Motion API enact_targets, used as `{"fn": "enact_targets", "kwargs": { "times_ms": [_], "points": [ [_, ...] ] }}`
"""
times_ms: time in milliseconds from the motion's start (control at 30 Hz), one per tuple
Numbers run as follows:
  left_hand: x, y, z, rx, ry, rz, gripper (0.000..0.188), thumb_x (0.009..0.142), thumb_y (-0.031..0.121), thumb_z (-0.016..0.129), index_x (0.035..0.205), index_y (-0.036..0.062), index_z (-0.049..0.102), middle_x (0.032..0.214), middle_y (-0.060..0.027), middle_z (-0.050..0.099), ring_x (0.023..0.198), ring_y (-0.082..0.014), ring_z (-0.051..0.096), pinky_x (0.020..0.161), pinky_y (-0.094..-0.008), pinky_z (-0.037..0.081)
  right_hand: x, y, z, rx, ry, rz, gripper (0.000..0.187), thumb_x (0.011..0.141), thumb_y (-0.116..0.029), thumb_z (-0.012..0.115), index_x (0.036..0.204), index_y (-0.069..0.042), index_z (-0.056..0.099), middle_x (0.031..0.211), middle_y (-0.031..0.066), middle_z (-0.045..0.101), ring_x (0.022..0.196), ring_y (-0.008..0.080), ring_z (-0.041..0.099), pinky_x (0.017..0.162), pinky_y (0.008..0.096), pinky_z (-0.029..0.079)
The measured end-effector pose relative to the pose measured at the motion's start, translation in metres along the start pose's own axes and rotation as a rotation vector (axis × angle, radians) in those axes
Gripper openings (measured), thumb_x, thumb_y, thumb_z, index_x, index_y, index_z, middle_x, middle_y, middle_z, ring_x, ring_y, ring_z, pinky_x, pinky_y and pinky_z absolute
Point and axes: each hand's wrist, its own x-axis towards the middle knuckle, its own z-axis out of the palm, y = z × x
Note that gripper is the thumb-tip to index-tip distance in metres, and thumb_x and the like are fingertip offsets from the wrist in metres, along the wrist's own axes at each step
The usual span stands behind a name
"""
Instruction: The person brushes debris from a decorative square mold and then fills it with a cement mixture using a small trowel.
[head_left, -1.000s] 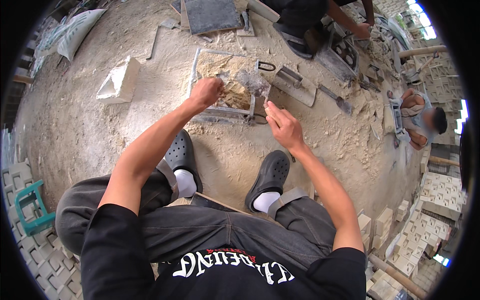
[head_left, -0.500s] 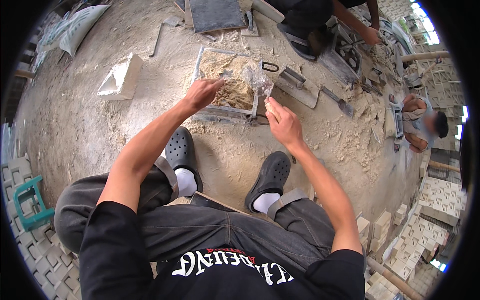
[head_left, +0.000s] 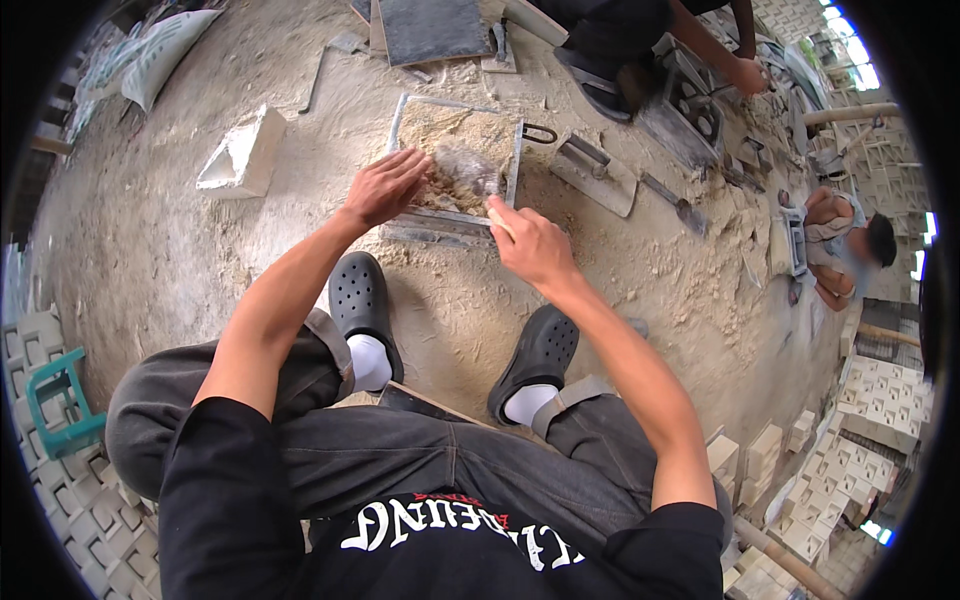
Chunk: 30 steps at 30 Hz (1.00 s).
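Observation:
On the ground in front of me lies a square metal-edged mould (head_left: 514,168) filled with crumbly, sand-coloured mix (head_left: 450,125). My right hand (head_left: 535,245) is closed around the pale handle of a trowel (head_left: 465,172). Its blade, smeared by motion, is over the mix in the middle of the mould. My left hand (head_left: 388,187) is at the mould's left side, fingers stretched out together, palm down by the edge of the mix. Whether its fingertips touch the mix I cannot tell. A dark U-shaped handle (head_left: 541,133) sticks out from the mould's right side.
Right of the mould lie a flat plastering float (head_left: 595,172) and a narrow trowel (head_left: 675,205). A hollow white block (head_left: 245,155) stands to the left. Beyond are a dark board (head_left: 432,30) and a co-worker's hand (head_left: 745,75) near a metal mould (head_left: 690,115). Another person (head_left: 835,235) crouches far right.
My right hand has swung the trowel left, from the mould's right edge to over the mix. My left hand has drawn back slightly left, its fingers now straighter.

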Motion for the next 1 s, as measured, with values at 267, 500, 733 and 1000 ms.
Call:
{"fn": "enact_targets", "kwargs": {
  "times_ms": [267, 500, 733, 1000],
  "points": [
    [-0.024, -0.019, -0.019, -0.006, -0.101, -0.106, 0.059, 0.102, 0.044, 0.054, 0.143, 0.0012, 0.051, 0.153, -0.0193, 0.047, 0.144, -0.0325, 0.043, 0.121, -0.0434, 0.032, 0.017, -0.007, 0.002, 0.035, 0.005, 0.090, 0.044, 0.098, -0.027, 0.057, 0.142, -0.020, 0.057, 0.100, 0.0240, 0.069, 0.083, 0.0456, 0.070, 0.076, 0.0540, 0.058],
    [-0.036, -0.011, -0.026, 0.020, -0.179, -0.134, 0.094, 0.094, 0.064, 0.057, 0.151, -0.0063, 0.034, 0.158, -0.0244, 0.036, 0.150, -0.0344, 0.032, 0.125, -0.0432, 0.024, 0.032, -0.005, 0.002, 0.034, 0.039, 0.022, 0.043, 0.097, -0.027, 0.057, 0.139, -0.020, 0.061, 0.100, 0.0235, 0.070, 0.086, 0.0446, 0.070, 0.078, 0.0526, 0.058],
    [-0.041, -0.006, -0.019, -0.023, -0.164, -0.269, 0.115, 0.086, 0.075, 0.059, 0.155, -0.0087, 0.021, 0.159, -0.0300, 0.031, 0.150, -0.0391, 0.029, 0.126, -0.0432, 0.022, 0.040, 0.002, 0.001, 0.040, -0.008, -0.115, 0.042, 0.096, -0.028, 0.057, 0.137, -0.020, 0.062, 0.097, 0.0215, 0.070, 0.087, 0.0429, 0.070, 0.079, 0.0522, 0.058],
    [-0.047, 0.005, -0.011, 0.034, -0.168, -0.336, 0.124, 0.079, 0.078, 0.064, 0.155, -0.0100, 0.019, 0.160, -0.0299, 0.028, 0.152, -0.0382, 0.025, 0.126, -0.0451, 0.020, 0.029, -0.002, 0.007, 0.049, 0.015, -0.289, 0.039, 0.096, -0.028, 0.061, 0.135, -0.022, 0.065, 0.092, 0.0153, 0.071, 0.080, 0.0392, 0.071, 0.071, 0.0481, 0.060]
  ]
}}
